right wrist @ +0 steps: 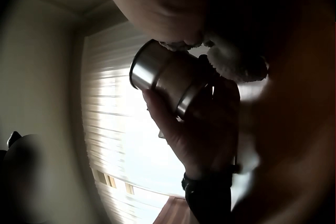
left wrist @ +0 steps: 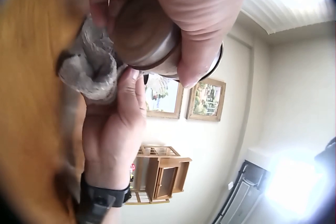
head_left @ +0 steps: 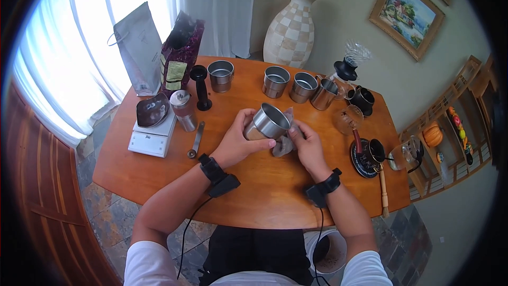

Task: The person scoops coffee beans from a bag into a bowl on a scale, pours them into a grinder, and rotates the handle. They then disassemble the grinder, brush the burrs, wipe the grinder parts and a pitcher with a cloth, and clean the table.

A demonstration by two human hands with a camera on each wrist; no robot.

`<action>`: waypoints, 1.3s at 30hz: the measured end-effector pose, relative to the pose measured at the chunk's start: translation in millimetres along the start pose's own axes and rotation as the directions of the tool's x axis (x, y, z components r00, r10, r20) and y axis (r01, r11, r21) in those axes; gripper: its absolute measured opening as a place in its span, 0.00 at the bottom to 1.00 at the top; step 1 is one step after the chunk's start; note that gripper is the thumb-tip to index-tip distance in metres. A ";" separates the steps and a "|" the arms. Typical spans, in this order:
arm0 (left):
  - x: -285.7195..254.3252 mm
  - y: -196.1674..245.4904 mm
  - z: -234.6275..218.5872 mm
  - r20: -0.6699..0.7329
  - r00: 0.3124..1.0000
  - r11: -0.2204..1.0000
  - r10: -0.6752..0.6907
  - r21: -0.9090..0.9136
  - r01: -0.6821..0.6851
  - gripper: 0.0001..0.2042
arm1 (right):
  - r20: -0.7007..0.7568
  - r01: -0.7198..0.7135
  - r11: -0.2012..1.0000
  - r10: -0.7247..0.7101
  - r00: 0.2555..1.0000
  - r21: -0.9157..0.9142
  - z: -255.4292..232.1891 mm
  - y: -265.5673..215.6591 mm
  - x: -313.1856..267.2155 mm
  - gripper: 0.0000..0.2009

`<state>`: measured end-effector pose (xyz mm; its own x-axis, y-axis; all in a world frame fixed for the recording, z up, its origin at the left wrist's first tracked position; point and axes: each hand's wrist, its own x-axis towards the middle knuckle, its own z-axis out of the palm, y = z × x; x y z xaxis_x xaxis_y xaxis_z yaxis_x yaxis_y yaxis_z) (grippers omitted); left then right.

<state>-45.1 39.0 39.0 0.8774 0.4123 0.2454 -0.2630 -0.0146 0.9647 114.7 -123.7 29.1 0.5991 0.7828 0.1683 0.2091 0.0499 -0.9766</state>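
My left hand (head_left: 236,139) grips a stainless steel cup (head_left: 271,121) above the middle of the wooden table. The cup tilts, its mouth turned up and away to the right. A crumpled grey cloth (head_left: 283,147) is pinched in my right hand (head_left: 309,151), up against the cup's right side. In the left wrist view the cloth (left wrist: 92,69) hangs in loose folds beside the cup's base (left wrist: 144,35). The right wrist view is dark, with the cup's shiny wall (right wrist: 163,74) held between thumb and fingers of my left hand.
Along the back stand metal cups (head_left: 276,82), a steel pitcher (head_left: 324,95) and coffee bags (head_left: 140,50). To the left are a white scale (head_left: 151,142) bearing a dark bowl (head_left: 152,110), and a grinder (head_left: 183,111). A glass carafe (head_left: 349,119) and brush (head_left: 384,190) lie right.
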 end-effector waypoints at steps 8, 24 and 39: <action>0.3 -5.6 1.0 0.012 0.999 0.999 -0.049 -0.007 0.050 0.32 | -0.394 0.372 0.924 -0.311 0.865 0.089 -3.4 -30.8 -5.5 0.22; -7.1 9.0 9.2 0.016 0.999 0.989 -0.035 0.146 0.032 0.28 | 0.549 0.359 0.835 -0.084 0.832 -0.416 7.7 -36.2 -23.4 0.27; -0.7 3.3 -7.3 0.124 0.966 0.904 0.228 0.341 -0.257 0.35 | 0.443 -0.221 0.925 0.066 0.894 0.308 -10.2 -21.0 -12.4 0.21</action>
<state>-49.5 45.3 41.3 0.8370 0.2821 0.4688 -0.3264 -0.4301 0.8417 110.8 -140.7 48.9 0.2068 0.9780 0.0264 -0.1769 0.0639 -0.9822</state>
